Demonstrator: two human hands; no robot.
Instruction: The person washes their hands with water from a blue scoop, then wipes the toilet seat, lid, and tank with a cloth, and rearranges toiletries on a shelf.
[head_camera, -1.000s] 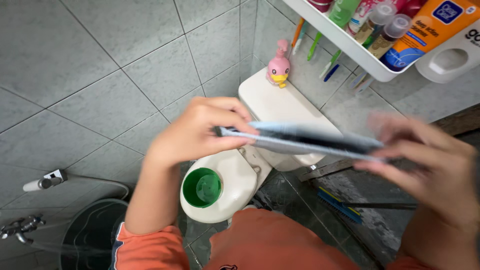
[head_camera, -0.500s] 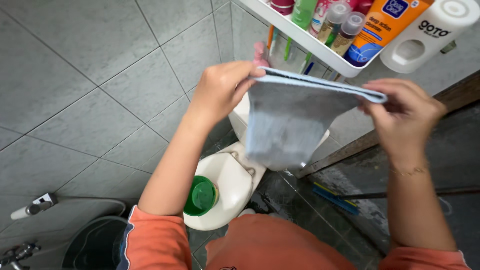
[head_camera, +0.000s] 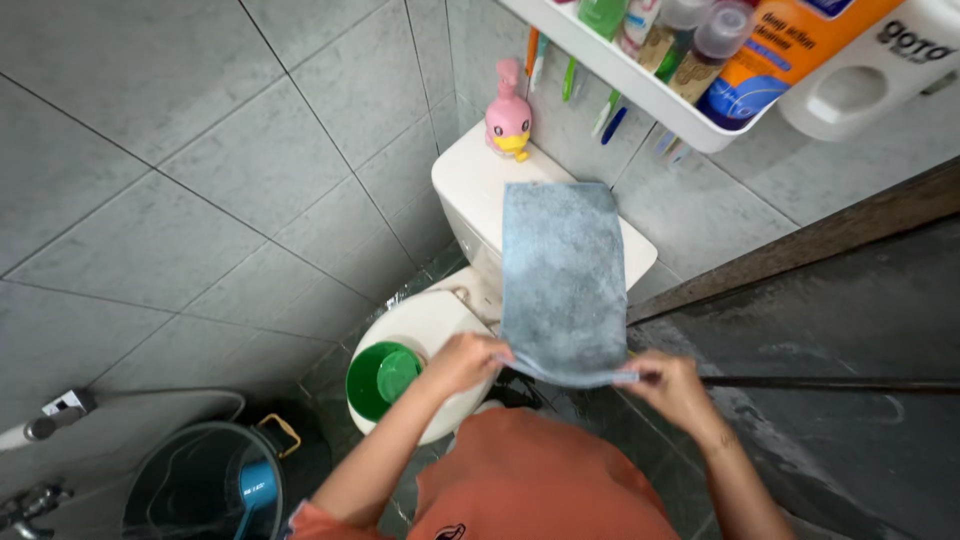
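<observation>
Both hands pinch the near edge of a grey-blue cloth (head_camera: 563, 280): left hand (head_camera: 465, 362) on its left corner, right hand (head_camera: 672, 385) on its right corner, fingers closed on the fabric. Cloth spread flat, far end over the white toilet tank (head_camera: 470, 180). Pink duck-shaped dispenser (head_camera: 508, 115) stands on the tank's far end. Green cup (head_camera: 385, 378) sits on the toilet lid (head_camera: 425, 325), just left of the left hand. Dark bucket (head_camera: 215, 490) at lower left.
</observation>
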